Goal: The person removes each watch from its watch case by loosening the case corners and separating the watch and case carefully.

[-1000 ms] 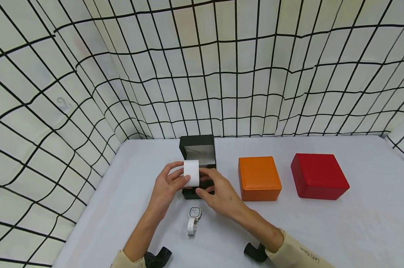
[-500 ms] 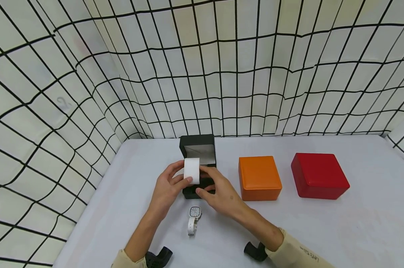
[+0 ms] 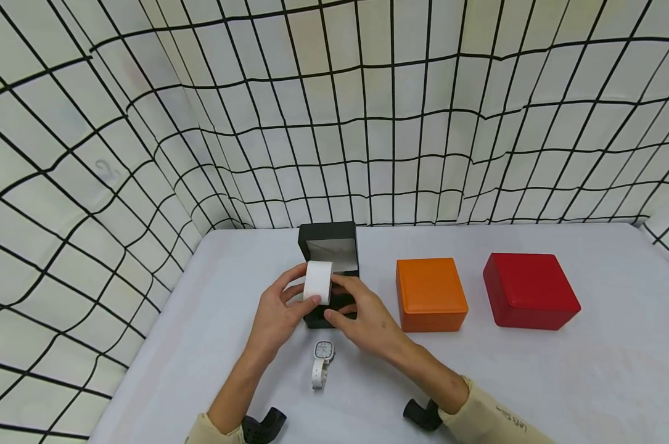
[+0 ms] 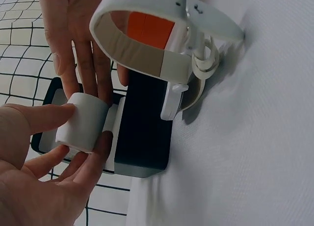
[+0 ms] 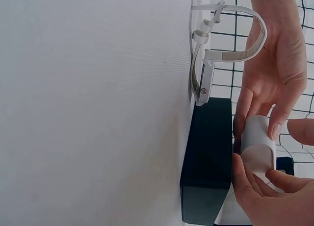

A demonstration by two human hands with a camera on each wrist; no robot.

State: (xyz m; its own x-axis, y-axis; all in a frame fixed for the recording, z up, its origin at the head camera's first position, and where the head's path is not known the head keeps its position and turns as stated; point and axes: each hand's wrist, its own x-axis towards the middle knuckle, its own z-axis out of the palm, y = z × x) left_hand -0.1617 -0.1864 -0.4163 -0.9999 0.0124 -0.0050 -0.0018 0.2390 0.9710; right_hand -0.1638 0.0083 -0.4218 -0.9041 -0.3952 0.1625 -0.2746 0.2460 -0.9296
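Note:
My left hand (image 3: 279, 311) pinches a white watch cushion (image 3: 317, 282) between thumb and fingers. It is a small rolled pad, tilted over the open dark box (image 4: 147, 123), with one pale flat end showing in the right wrist view. My right hand (image 3: 367, 317) is at the cushion's right end, index fingertip right at its edge and thumb apart, low by the box front. In the left wrist view those right fingers (image 4: 88, 69) reach out nearly straight toward the cushion. A white watch (image 3: 322, 361), its strap buckled in a loop, lies on the table in front of the box.
An orange box (image 3: 431, 293) and a red box (image 3: 528, 290), both closed, stand to the right of the dark one. The white table (image 3: 606, 370) ends at a black wire grid (image 3: 392, 142) at the back and left.
My left hand has lifted the cushion slightly and tilted it, its top leaning to the right. My right hand has stayed nearly still. Watch and boxes are unmoved.

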